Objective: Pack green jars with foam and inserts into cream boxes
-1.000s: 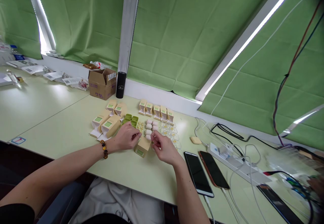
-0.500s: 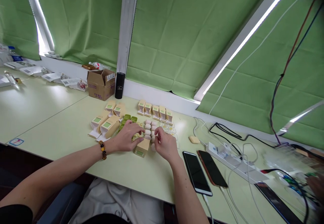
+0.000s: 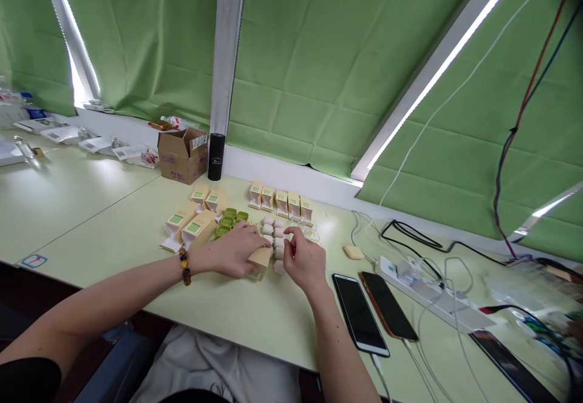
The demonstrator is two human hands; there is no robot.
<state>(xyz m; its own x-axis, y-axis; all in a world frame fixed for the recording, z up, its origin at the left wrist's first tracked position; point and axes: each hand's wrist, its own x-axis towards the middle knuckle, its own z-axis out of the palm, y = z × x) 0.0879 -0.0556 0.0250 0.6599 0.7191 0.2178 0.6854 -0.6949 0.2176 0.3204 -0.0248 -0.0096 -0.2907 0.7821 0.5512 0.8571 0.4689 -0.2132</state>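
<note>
My left hand (image 3: 239,250) is closed around a small cream box (image 3: 260,262), thumb on its near side and fingers along the far side. Just right of it, my right hand (image 3: 304,258) hovers with fingers curled and the index finger bent; whatever is in the fingertips, if anything, is hidden. Between the hands sit rows of pale, rounded pieces (image 3: 279,242). Behind my left hand are several green square containers (image 3: 226,222), partly covered by the hand. Beyond the right hand lie small clear pieces (image 3: 311,231).
More cream boxes (image 3: 198,228) stand to the left, and a row of them (image 3: 281,203) stands at the back. A carton (image 3: 182,159) and a black tumbler (image 3: 216,156) are by the wall. Phones (image 3: 359,313) and a power strip (image 3: 428,291) with cables lie right.
My left hand has come down from above the cream box and closed on it. My right hand stays curled near the pale pieces. The view has shifted slightly.
</note>
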